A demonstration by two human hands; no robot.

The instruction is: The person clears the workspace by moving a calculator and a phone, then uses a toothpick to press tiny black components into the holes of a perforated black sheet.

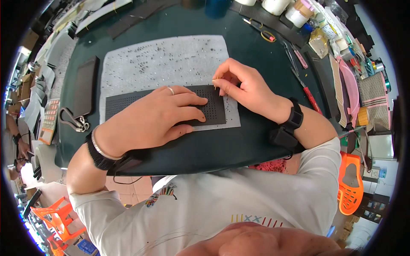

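Observation:
A black strip punched with rows of small holes (219, 112) lies across the near part of a white sheet (171, 49) strewn with tiny dark bits. My left hand (160, 111) rests flat on the strip, fingers spread, covering much of its middle. Over the strip's far right corner, my right hand (239, 83) is closed in a pinch of thumb and forefinger. A thin, light-coloured tip shows just below those fingertips, too small to name.
A dark phone or wallet (86, 87) with a strap lies at left, near a calculator (49, 121). Scissors (260, 30), a red-handled tool (311, 100) and a pink cutter (300, 57) lie at right. White rolls (275, 6) stand at the back. An orange chair (351, 183) is off to the right.

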